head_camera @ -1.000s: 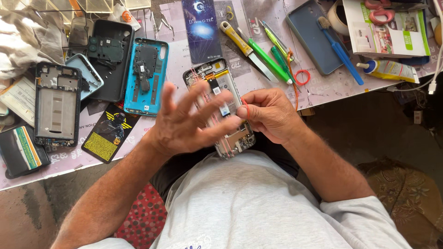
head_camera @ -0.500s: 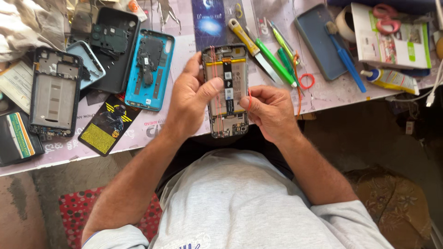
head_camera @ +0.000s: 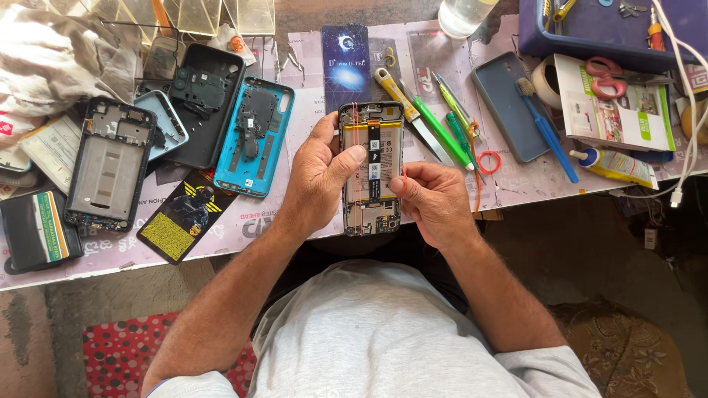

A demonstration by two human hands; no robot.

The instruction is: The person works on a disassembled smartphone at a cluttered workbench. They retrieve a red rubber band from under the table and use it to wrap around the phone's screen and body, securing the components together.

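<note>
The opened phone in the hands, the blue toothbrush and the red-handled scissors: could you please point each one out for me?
opened phone [head_camera: 371,168]: head view, on its exposed battery.
blue toothbrush [head_camera: 549,138]: head view, on the middle of its handle.
red-handled scissors [head_camera: 606,77]: head view, on the handle loops.

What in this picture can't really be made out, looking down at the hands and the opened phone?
- Opened phone, head view: its left edge is hidden by the left hand; the parts inside are too small to tell apart.
- Red rubber band: the right hand hides where the fingers pinch it, so the grip is unclear.
- Clear container: cut off by the top edge.
- Blue tray: its contents are cut off at the top.
</note>
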